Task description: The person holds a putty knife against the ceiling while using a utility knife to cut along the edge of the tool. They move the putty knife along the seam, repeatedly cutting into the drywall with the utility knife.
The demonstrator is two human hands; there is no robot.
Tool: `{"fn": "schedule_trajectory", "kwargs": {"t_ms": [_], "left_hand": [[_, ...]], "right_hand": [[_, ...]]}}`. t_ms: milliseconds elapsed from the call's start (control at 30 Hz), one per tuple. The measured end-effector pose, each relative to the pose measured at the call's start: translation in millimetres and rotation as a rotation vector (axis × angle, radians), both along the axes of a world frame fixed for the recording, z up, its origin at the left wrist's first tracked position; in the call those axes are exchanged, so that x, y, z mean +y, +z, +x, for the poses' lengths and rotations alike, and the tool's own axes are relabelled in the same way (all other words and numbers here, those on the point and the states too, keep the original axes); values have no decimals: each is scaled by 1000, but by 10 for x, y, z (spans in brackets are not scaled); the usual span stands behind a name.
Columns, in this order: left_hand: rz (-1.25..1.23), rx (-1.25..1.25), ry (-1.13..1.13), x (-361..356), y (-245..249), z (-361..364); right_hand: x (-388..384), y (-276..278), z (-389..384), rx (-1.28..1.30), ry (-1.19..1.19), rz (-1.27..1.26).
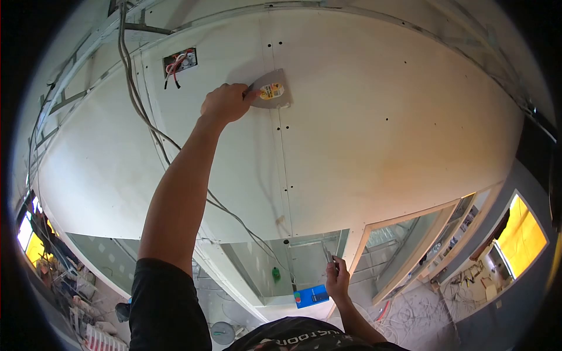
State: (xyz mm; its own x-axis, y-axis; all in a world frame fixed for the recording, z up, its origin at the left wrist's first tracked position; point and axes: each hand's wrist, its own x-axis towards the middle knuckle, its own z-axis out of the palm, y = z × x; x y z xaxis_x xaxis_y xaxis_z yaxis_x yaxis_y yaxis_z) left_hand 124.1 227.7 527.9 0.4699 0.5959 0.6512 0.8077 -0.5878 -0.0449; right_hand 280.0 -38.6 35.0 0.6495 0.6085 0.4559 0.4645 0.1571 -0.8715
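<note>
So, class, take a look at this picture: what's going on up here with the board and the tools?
A person is working overhead on a plasterboard ceiling. Their left hand is raised and presses a broad filling knife against the board, on the joint between two sheets. Their right hand is lower down and grips a thin metal tool, though it is hard to tell what kind. Loose cables trail across the board beside a cut-out with wires.

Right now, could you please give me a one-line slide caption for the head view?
Left hand presses a putty knife against the plasterboard ceiling; right hand holds a thin metal tool.
</note>
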Motion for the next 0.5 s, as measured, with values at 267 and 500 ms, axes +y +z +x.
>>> {"fn": "schedule_trajectory", "kwargs": {"t_ms": [267,500], "left_hand": [[54,3,35,21,-13,121],[70,18,21,19,28,107]], "right_hand": [[-7,-299,233,-36,-52,59],[104,-274,193,11,-23,31]]}}
